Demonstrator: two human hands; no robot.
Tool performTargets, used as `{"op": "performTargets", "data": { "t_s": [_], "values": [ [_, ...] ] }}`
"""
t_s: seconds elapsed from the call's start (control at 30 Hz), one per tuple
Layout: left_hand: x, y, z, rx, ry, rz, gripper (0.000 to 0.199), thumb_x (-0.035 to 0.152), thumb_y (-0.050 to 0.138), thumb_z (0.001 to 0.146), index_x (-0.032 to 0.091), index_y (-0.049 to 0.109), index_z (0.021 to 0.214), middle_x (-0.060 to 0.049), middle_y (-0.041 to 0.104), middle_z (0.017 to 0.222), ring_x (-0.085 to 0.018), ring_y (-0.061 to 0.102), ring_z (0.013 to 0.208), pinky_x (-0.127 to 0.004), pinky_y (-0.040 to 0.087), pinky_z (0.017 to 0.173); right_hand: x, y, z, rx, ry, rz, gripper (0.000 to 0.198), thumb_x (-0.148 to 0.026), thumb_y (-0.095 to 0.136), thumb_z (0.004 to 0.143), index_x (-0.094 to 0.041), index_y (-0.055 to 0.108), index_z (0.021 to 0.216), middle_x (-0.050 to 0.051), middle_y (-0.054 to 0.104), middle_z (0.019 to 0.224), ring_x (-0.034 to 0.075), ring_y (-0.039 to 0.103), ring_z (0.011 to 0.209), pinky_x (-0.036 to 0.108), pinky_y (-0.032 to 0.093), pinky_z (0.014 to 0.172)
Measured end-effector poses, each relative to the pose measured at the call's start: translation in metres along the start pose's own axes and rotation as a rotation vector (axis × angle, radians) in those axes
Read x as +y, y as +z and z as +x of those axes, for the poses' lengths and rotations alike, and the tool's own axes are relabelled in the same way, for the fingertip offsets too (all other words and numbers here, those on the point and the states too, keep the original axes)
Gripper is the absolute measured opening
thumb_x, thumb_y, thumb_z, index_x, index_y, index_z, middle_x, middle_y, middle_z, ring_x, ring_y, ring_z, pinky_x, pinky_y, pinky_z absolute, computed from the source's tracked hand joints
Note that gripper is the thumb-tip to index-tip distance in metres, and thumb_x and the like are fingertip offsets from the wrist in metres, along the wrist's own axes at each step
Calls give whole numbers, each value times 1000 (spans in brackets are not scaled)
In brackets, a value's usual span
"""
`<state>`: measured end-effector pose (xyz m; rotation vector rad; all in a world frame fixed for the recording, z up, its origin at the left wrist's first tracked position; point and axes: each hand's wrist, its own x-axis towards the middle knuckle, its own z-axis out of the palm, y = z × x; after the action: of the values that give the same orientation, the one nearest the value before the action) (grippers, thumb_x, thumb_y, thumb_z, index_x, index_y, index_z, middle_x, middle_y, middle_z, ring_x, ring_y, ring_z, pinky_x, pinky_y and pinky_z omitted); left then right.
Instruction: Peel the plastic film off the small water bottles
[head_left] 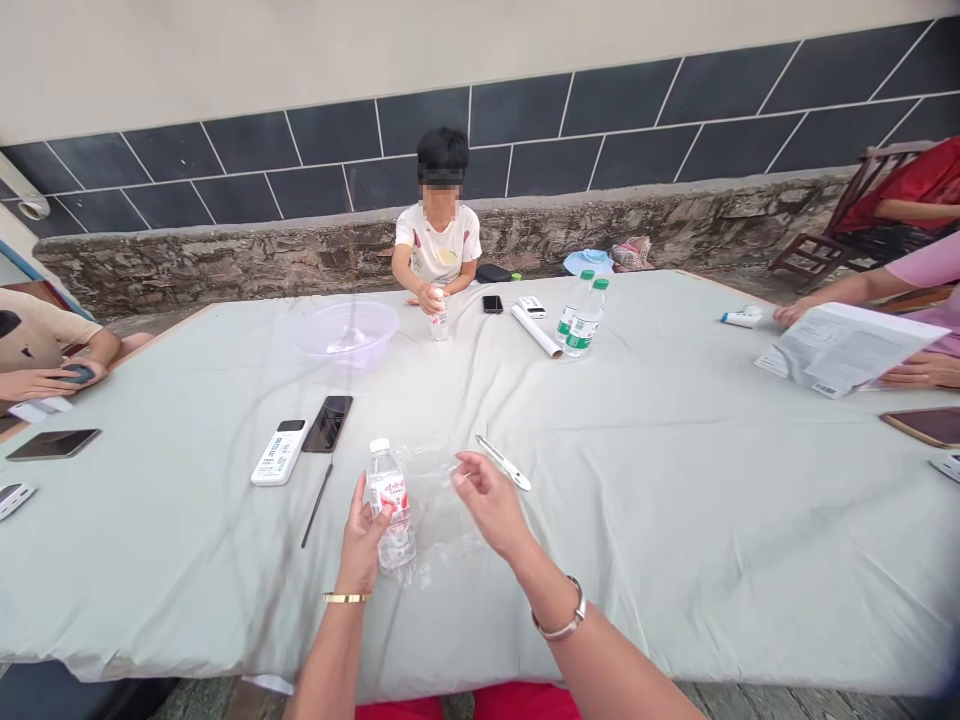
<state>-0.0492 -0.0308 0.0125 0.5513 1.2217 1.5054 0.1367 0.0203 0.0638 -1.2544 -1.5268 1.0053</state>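
My left hand (pixel 365 530) grips a small clear water bottle (pixel 397 540) with a white cap and a red-and-white label, standing nearly upright near the front of the table. Behind and to the right of the bottle spreads a crumpled sheet of clear plastic film (pixel 439 530). Thumb and fingers of my right hand (pixel 484 495) are pinched together at the film's right edge. Just past those fingers lies a white utility knife (pixel 510 467) on the cloth. Left of the bottle are a thin black stick (pixel 317 505), a dark phone (pixel 328 424) and a white power bank (pixel 278 453).
A grey cloth (pixel 660 520) covers the table. Across it a person holds a similar bottle (pixel 439 318) beside a translucent purple basin (pixel 349 335). Two green-capped bottles (pixel 585 325) stand near a white roll (pixel 537 331). At right, a person holds papers (pixel 840 345); another person sits at left.
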Motion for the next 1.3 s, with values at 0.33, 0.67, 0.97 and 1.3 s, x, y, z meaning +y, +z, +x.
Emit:
{"op": "performTargets", "data": {
  "t_s": [0.33,0.67,0.97,1.3],
  "values": [
    [10,-1,-11,-156,-46,169,63,47,61,79,29,43,137,-5,45,142,-25,47,126,-33,42,101,24,49,-1,-549,181,368,63,-44,78,60,-19,54,112,4,66,94,19,61,83,31,49,71],
    [-1,-23,29,39,31,781,44,38,59,74,13,63,110,-11,71,102,-25,64,98,-36,48,87,15,28,5,-498,271,551,52,-40,77,62,-21,54,105,4,65,99,22,61,92,35,50,77],
    [42,-40,35,-269,102,1690,45,21,60,69,18,60,114,-6,70,91,-23,63,90,-32,43,81,43,-5,30,-270,92,520,55,-38,77,63,-20,52,109,7,64,106,23,62,98,41,47,87],
    [78,-36,5,-301,103,1913,23,18,35,82,20,56,73,-7,65,84,-22,60,81,-34,40,71,80,7,109,160,10,-64,68,-28,72,60,-23,44,122,5,64,107,22,61,95,42,47,87]
  ]
}}
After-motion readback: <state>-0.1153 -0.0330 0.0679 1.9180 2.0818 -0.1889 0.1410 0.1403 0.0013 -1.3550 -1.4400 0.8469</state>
